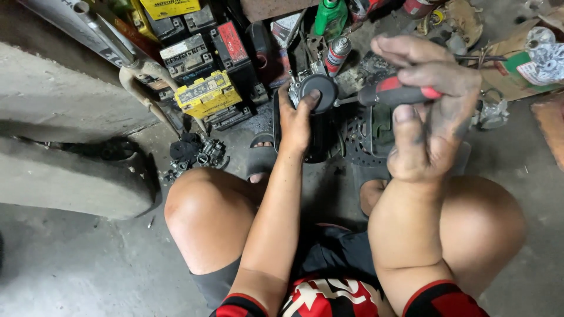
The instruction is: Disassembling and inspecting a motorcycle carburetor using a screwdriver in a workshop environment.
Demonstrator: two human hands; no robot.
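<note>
Our left hand [296, 120] is closed around the metal carburettor [314, 88], far centre above the floor; it seems heavy, rigid, greasy. Our right hand [426, 111] grips the red-handled screwdriver [390, 92] firmly.

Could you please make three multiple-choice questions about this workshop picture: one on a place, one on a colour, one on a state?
1. Where does the left hand rest?
A. on the small metal engine part
B. on a knee
C. on the floor

2. What colours has the screwdriver handle?
A. blue and white
B. red and black
C. plain green

3. How is the right hand?
A. open and empty
B. flat on the ground
C. closed around the screwdriver

Answers: 1 A, its thumb presses the part's round dark cap; 2 B, red ends and a black middle show; 3 C, the fingers wrap the handle, with the shaft pointing at the part.
</note>
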